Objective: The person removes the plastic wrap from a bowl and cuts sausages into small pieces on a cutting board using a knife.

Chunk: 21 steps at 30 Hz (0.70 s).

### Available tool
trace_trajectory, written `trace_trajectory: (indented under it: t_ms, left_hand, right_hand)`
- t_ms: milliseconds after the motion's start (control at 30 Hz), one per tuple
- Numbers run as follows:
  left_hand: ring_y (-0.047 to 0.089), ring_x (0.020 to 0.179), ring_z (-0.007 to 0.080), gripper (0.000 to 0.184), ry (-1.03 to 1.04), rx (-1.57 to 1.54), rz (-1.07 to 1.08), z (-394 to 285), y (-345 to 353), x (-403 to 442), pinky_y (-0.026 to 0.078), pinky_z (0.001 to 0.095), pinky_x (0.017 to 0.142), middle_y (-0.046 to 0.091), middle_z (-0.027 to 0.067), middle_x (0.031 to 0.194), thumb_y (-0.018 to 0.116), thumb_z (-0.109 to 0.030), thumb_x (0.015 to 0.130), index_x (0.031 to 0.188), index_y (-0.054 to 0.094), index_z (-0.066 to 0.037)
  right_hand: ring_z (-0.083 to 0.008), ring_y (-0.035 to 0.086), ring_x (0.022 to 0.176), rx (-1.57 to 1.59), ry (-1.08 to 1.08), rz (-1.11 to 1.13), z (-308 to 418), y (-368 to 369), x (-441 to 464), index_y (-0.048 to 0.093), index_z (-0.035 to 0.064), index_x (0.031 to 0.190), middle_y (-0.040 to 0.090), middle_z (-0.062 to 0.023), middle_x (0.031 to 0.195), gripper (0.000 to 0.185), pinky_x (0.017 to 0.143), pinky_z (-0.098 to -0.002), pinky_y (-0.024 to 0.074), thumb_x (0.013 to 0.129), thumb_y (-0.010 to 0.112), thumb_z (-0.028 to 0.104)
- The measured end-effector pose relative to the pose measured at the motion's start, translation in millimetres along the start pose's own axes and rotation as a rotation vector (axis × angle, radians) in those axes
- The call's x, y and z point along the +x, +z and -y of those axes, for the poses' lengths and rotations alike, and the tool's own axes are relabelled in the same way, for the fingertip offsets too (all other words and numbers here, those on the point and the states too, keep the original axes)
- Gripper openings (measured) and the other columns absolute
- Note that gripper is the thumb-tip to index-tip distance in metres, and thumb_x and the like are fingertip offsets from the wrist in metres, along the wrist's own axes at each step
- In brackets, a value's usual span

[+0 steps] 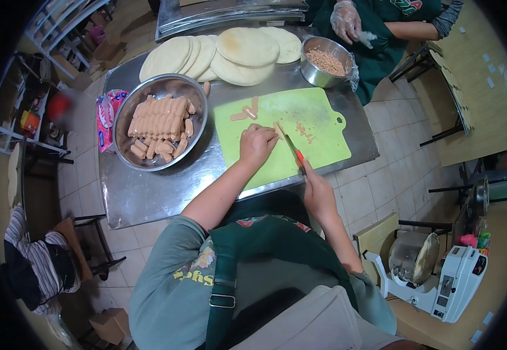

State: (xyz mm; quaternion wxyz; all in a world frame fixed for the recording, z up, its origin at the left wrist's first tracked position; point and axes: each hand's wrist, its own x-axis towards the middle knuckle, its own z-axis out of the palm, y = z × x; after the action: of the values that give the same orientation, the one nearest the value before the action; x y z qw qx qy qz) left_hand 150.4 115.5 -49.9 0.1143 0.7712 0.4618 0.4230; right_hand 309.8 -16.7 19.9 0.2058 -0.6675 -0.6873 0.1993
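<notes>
My right hand (319,191) grips a knife (295,153) with a red and black handle, its blade over the green cutting board (323,140). My left hand (257,144) is closed near the blade tip, its fingers on a thin piece of sausage (279,129). Small diced bits (305,133) lie right of the blade. Whole sausage pieces (250,111) rest on the board beyond my left hand. Many more sausages (159,119) fill the steel bowl (202,96) on the left.
Round flatbreads (247,46) are stacked at the table's back. A steel pot (320,76) of diced pieces stands back right, beside a co-worker's gloved hand (345,22). A pink packet (106,119) lies left of the bowl. A white machine (455,286) stands lower right.
</notes>
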Motion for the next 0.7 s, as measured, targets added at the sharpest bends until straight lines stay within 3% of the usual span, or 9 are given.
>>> trace_trajectory:
  t_ms: [133, 700]
  left_hand:
    - [0.057, 0.072, 0.025, 0.008, 0.002, 0.001, -0.008, 1.0, 0.6, -0.9, 0.048, 0.0359, 0.067, 0.067, 0.003, 0.079, 0.07, -0.014, 0.067, 0.073, 0.069, -0.009]
    - [0.057, 0.071, 0.0263, 0.007, -0.023, -0.002, 0.022, -1.7, -3.1, 0.3, 0.047, 0.037, 0.065, 0.067, 0.0033, 0.077, 0.069, -0.012, 0.067, 0.072, 0.068, -0.009]
  right_hand:
    - [-0.0389, 0.056, 0.071, 0.05, -0.05, -0.092, -0.8, 16.0, 24.6, 0.045, 0.0078, 0.13, 0.055, -0.0249, 0.076, 0.047, 0.066, -0.0423, 0.0447, 0.083, 0.043, 0.001]
    - [-0.0381, 0.056, 0.068, 0.058, -0.071, -0.044, -2.5, 25.0, 45.1, 0.045, 0.0092, 0.13, 0.054, -0.0233, 0.072, 0.048, 0.065, -0.0429, 0.044, 0.082, 0.045, 0.002]
